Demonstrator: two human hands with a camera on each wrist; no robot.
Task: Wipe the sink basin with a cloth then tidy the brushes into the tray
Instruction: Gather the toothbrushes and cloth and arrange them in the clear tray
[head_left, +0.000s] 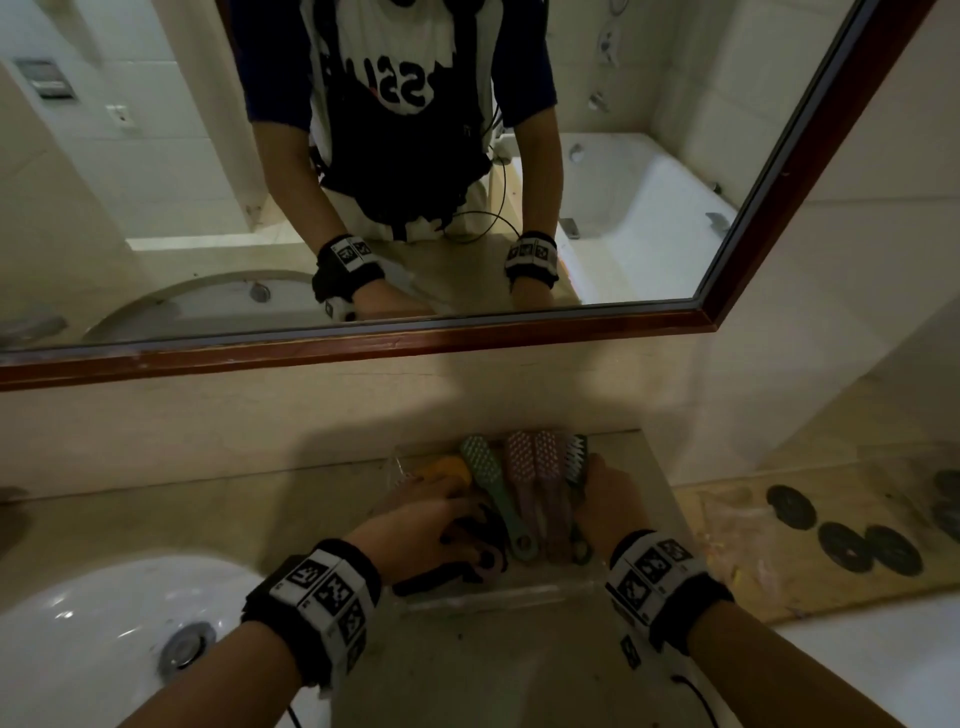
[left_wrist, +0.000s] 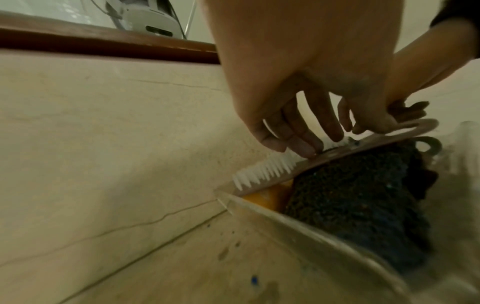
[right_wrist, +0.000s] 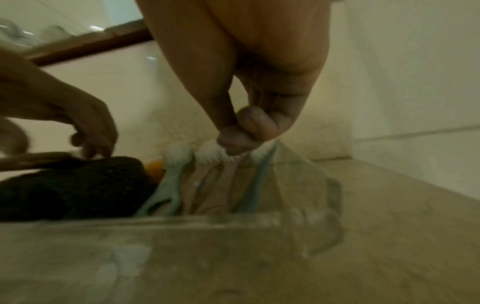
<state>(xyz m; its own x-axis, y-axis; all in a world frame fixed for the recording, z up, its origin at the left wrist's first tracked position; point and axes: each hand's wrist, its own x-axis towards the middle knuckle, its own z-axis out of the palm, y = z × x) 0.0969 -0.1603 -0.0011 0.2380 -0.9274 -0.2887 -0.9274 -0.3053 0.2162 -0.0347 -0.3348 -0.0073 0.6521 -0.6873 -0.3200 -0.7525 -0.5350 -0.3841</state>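
Observation:
A clear tray (head_left: 498, 592) (left_wrist: 298, 230) (right_wrist: 207, 222) sits on the counter by the back wall, right of the white sink basin (head_left: 78, 623). In it a green brush (head_left: 485, 478) (right_wrist: 171, 179), two pink brushes (head_left: 535, 462) and a teal brush (head_left: 576, 457) (right_wrist: 257, 181) lie side by side. At its left are a dark cloth (left_wrist: 363, 195) (right_wrist: 64, 185) and an orange sponge (head_left: 441, 467). Another pink brush (left_wrist: 337, 156) lies on the cloth. My left hand (head_left: 452, 499) (left_wrist: 298, 144) presses straight fingers on it. My right hand (head_left: 602, 488) (right_wrist: 241, 139) pinches the teal brush's head.
A wood-framed mirror (head_left: 467, 343) runs above the counter's back wall. Right of the tray lies a lower wooden ledge with dark round discs (head_left: 841, 545). The sink drain (head_left: 184, 647) is at the lower left.

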